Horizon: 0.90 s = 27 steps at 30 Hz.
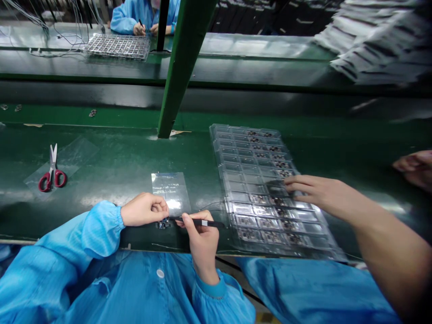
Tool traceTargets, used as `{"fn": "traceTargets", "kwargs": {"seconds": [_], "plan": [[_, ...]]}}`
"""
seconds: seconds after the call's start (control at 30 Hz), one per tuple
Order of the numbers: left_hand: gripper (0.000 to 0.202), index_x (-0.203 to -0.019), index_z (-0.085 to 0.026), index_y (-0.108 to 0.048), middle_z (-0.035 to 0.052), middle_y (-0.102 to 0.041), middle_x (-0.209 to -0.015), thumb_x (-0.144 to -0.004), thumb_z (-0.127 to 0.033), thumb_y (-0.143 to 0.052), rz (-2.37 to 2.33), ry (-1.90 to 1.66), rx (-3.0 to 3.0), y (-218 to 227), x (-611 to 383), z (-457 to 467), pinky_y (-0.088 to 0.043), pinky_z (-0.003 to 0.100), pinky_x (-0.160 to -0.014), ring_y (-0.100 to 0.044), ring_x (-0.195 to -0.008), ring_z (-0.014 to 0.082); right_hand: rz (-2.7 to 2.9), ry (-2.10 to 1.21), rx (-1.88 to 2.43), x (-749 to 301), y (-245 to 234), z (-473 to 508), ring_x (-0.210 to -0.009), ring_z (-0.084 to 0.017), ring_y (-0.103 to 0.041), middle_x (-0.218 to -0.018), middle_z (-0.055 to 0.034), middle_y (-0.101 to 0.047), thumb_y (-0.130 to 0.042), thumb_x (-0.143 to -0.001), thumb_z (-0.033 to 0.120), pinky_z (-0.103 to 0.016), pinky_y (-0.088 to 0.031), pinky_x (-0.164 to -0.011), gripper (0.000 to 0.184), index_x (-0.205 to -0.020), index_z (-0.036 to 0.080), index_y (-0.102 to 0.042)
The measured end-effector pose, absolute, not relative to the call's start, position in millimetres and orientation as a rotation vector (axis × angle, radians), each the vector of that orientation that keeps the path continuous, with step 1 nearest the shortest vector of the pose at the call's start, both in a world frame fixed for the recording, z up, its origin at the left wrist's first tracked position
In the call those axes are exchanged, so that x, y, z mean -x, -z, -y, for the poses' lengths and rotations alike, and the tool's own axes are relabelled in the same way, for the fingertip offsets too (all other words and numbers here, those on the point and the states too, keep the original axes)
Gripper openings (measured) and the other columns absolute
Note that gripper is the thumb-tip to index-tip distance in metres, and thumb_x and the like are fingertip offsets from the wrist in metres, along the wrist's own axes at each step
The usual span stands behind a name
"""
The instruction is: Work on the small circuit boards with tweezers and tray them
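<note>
In the head view, my right hand (204, 236) is closed around black tweezers (199, 222), whose tip points left. My left hand (145, 209) is pinched just left of that tip; what its fingertips hold is too small to make out. Right below them, near the bench's front edge, is a small electronic part (163, 223). Behind both hands lies a clear plastic sheet (172, 191) with a bright glare on it. A thin dark wire (211, 204) curves from near the tweezers toward the tray on the right.
A clear compartment tray (236, 180) holds several small electronic parts. Another person's hand (313, 189) reaches over it. Red-handled scissors (52, 173) rest on plastic film at left. A green post (178, 72) rises behind. Across the bench, another person (135, 20) works beside a tray (118, 46).
</note>
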<state>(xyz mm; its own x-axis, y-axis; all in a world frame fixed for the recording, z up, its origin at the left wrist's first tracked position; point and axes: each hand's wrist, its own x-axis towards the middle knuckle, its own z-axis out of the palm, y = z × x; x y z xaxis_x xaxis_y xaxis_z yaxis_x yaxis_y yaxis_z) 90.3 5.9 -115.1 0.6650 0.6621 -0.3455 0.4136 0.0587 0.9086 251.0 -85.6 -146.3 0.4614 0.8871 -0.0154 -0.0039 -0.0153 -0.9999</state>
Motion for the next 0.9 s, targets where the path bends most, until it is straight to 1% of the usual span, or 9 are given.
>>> {"fn": "traceTargets", "kwargs": {"seconds": [0.23,0.37,0.63,0.8,0.83,0.9], "plan": [[0.011,-0.071,-0.014,-0.063,-0.0017,-0.06,-0.061,-0.075,-0.024,-0.059,-0.934,-0.263,-1.655,113.3,-91.5,-5.4,-0.043,0.018,-0.056,-0.055,-0.058,0.0097,0.868,-0.855,1.41,-252.3,142.9,86.3,-0.055,-0.021,-0.067,-0.06,-0.0028,-0.061,-0.073,-0.076,0.03,-0.036,-0.058,-0.053,0.015,-0.066,0.027,-0.062],[0.012,-0.073,-0.014,-0.064,-0.0012,-0.061,-0.061,-0.076,-0.025,-0.058,-0.942,-0.271,-1.674,113.6,-92.3,-4.0,-0.043,0.018,-0.056,-0.056,-0.058,0.0101,0.87,-0.844,1.402,-251.8,141.0,86.2,-0.054,-0.021,-0.066,-0.06,-0.002,-0.059,-0.072,-0.077,0.031,-0.036,-0.058,-0.052,0.016,-0.066,0.027,-0.061],[0.01,-0.071,-0.014,-0.064,-0.0022,-0.06,-0.061,-0.075,-0.021,-0.057,-0.957,-0.33,-1.692,115.2,-92.3,-2.0,-0.042,0.018,-0.055,-0.054,-0.057,0.0092,0.888,-0.847,1.414,-252.4,140.8,87.2,-0.055,-0.02,-0.066,-0.061,-0.0028,-0.061,-0.071,-0.078,0.032,-0.036,-0.057,-0.054,0.018,-0.065,0.027,-0.061],[0.012,-0.071,-0.014,-0.062,-0.0018,-0.06,-0.061,-0.077,-0.024,-0.058,-0.972,-0.356,-1.634,113.6,-90.7,-4.9,-0.042,0.018,-0.056,-0.054,-0.057,0.0092,0.849,-0.887,1.399,-254.5,146.7,90.0,-0.053,-0.02,-0.066,-0.059,-0.0028,-0.062,-0.071,-0.079,0.034,-0.036,-0.056,-0.053,0.02,-0.064,0.027,-0.06],[0.013,-0.071,-0.014,-0.062,-0.0017,-0.06,-0.061,-0.077,-0.025,-0.058,-0.968,-0.352,-1.62,113.5,-90.4,-5.1,-0.042,0.018,-0.056,-0.054,-0.057,0.0093,0.835,-0.9,1.392,-254.7,147.4,90.8,-0.054,-0.021,-0.066,-0.061,-0.0031,-0.064,-0.069,-0.08,0.036,-0.037,-0.056,-0.053,0.018,-0.067,0.028,-0.06],[0.014,-0.072,-0.013,-0.062,-0.0016,-0.06,-0.062,-0.077,-0.026,-0.059,-0.953,-0.345,-1.604,113.4,-89.8,-4.9,-0.043,0.018,-0.057,-0.055,-0.058,0.0096,0.799,-0.948,1.38,-254.3,147.2,92.3,-0.056,-0.022,-0.067,-0.066,-0.0047,-0.068,-0.061,-0.087,0.04,-0.04,-0.057,-0.055,0.013,-0.079,0.03,-0.063]]}}
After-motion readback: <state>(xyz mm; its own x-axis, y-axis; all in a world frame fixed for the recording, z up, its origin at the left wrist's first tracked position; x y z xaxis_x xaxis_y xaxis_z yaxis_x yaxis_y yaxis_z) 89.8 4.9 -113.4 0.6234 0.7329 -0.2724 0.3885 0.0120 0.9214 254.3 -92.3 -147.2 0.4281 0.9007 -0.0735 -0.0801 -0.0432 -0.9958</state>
